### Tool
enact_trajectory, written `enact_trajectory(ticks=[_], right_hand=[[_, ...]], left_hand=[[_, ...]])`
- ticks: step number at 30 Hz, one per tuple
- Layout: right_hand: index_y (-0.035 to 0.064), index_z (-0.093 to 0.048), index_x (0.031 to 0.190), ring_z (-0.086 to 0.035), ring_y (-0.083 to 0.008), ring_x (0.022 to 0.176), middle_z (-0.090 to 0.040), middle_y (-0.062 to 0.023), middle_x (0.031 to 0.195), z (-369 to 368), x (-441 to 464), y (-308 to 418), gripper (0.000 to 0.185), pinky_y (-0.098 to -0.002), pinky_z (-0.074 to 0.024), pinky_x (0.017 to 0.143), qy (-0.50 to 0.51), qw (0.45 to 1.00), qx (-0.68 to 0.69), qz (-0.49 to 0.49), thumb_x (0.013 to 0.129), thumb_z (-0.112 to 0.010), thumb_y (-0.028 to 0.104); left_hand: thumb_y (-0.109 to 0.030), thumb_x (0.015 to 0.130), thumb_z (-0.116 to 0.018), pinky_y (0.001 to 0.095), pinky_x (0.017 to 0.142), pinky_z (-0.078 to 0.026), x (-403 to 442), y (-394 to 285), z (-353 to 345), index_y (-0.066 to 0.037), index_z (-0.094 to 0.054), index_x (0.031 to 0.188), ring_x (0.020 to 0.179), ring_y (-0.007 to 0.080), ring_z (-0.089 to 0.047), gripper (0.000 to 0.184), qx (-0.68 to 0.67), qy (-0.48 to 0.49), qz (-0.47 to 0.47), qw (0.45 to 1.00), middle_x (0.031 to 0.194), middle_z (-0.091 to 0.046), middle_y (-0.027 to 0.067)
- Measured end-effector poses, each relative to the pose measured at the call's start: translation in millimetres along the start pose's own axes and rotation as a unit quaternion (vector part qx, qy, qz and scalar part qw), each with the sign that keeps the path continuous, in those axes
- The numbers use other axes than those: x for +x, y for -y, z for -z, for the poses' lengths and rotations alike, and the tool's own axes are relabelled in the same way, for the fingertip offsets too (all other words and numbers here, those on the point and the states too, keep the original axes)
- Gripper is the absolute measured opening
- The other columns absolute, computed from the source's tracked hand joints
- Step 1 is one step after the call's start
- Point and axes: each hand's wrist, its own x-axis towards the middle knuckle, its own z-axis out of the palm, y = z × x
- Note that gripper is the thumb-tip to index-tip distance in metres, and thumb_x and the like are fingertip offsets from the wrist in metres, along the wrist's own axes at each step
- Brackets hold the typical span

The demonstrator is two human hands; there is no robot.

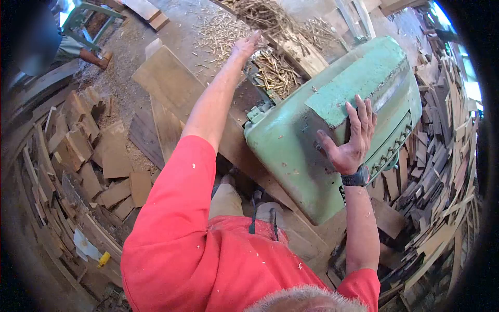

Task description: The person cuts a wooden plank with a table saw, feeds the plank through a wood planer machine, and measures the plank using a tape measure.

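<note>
My right hand (pixel 353 138), with a dark wristwatch (pixel 356 177) at its wrist, rests on the green machine (pixel 291 151). Its fingers are spread over the raised part of the painted cover, and the hand holds nothing. My left arm stretches far forward past the machine's left edge. At its end, my left hand (pixel 247 45) is over or beside a heap of wood shavings (pixel 275 73) lying on the machine bed. The fingers of that hand point forward and look extended, and no object shows in them. Whether they touch the shavings is unclear.
A wide board (pixel 169 75) leans left of my arm. Offcuts (pixel 117 156) are piled at left, and stacked wood strips (pixel 436 156) line the right. Another person (pixel 41 41) is at upper left near a green stand (pixel 93 23). More shavings (pixel 221 36) cover the floor ahead.
</note>
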Motion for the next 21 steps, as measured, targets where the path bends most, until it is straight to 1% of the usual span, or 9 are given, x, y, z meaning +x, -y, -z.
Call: enact_trajectory(ticks=[2,5,6,10,13,14,17,18,21], right_hand=[[0.0153,-0.055,0.136,-0.036,-0.0330,0.144,-0.047,-0.0095,0.150,-2,0,-1,0.079,-0.0537,-0.0220,0.119,0.003,1.000,0.000,-0.001,0.066,-0.085,0.036],[0.0156,-0.055,0.136,-0.035,-0.0336,0.144,-0.046,-0.0101,0.150,-2,2,-2,0.079,-0.0536,-0.0219,0.119,0.006,1.000,0.002,-0.001,0.067,-0.085,0.037],[0.0156,-0.055,0.136,-0.035,-0.0340,0.144,-0.046,-0.0105,0.150,-2,2,-1,0.079,-0.0536,-0.0219,0.119,0.009,1.000,0.004,-0.001,0.067,-0.085,0.037],[0.0156,-0.055,0.136,-0.035,-0.0348,0.144,-0.046,-0.0112,0.151,-2,3,1,0.078,-0.0535,-0.0220,0.119,0.018,1.000,-0.010,-0.007,0.067,-0.085,0.039],[0.0151,-0.055,0.135,-0.035,-0.0351,0.143,-0.045,-0.0115,0.150,-1,5,0,0.079,-0.0535,-0.0223,0.119,0.023,1.000,-0.014,-0.004,0.066,-0.085,0.037],[0.0149,-0.054,0.135,-0.035,-0.0355,0.143,-0.045,-0.0118,0.150,-1,5,-1,0.079,-0.0534,-0.0226,0.119,0.025,1.000,-0.011,-0.003,0.066,-0.086,0.036],[0.0141,-0.054,0.135,-0.035,-0.0359,0.143,-0.046,-0.0123,0.150,-1,4,0,0.080,-0.0533,-0.0230,0.118,0.030,0.999,-0.009,-0.005,0.065,-0.086,0.034],[0.0137,-0.054,0.135,-0.035,-0.0361,0.143,-0.046,-0.0126,0.150,-1,4,0,0.080,-0.0532,-0.0231,0.118,0.031,0.999,-0.009,-0.005,0.064,-0.087,0.033],[0.0136,-0.054,0.134,-0.035,-0.0362,0.143,-0.046,-0.0132,0.149,-4,4,-2,0.080,-0.0533,-0.0232,0.118,0.026,1.000,-0.002,-0.001,0.063,-0.087,0.032]], left_hand=[[-0.057,0.089,-0.066,0.0469,0.109,-0.035,-5,-18,-11,-0.005,-0.058,0.135,0.120,0.0248,-0.060,0.070,-0.027,0.007,0.024,0.999,0.131,-0.064,0.0133],[-0.060,0.087,-0.067,0.0505,0.112,-0.030,45,11,-15,-0.007,-0.060,0.132,0.118,0.0230,-0.061,0.070,-0.047,0.038,0.027,0.998,0.125,-0.067,0.0110],[-0.059,0.086,-0.069,0.0520,0.107,-0.037,56,14,-16,-0.006,-0.061,0.129,0.116,0.0235,-0.062,0.069,0.054,0.012,0.015,0.998,0.120,-0.068,0.0116],[-0.060,0.082,-0.073,0.0521,0.099,-0.046,74,24,-26,-0.004,-0.061,0.128,0.113,0.0236,-0.061,0.074,-0.021,0.030,0.001,0.999,0.117,-0.068,0.0135],[-0.055,0.072,-0.084,0.0476,0.081,-0.056,77,23,-34,0.007,-0.059,0.122,0.102,0.0272,-0.063,0.082,0.057,-0.079,0.029,0.995,0.116,-0.064,0.0180],[-0.050,0.073,-0.085,0.0472,0.078,-0.056,44,-3,-33,0.010,-0.057,0.122,0.103,0.0298,-0.063,0.082,-0.083,0.022,0.048,0.995,0.117,-0.062,0.0201],[-0.048,0.073,-0.085,0.0480,0.078,-0.055,48,-5,-38,0.010,-0.054,0.125,0.101,0.0313,-0.064,0.084,-0.082,-0.025,0.092,0.992,0.115,-0.063,0.0197],[-0.050,0.074,-0.083,0.0491,0.076,-0.056,47,-2,-41,0.011,-0.050,0.128,0.096,0.0317,-0.065,0.088,-0.083,-0.046,0.046,0.994,0.111,-0.065,0.0195],[-0.052,0.076,-0.080,0.0509,0.076,-0.056,91,27,-40,0.010,-0.048,0.131,0.100,0.0324,-0.064,0.089,-0.007,-0.045,0.047,0.998,0.113,-0.064,0.0212]])
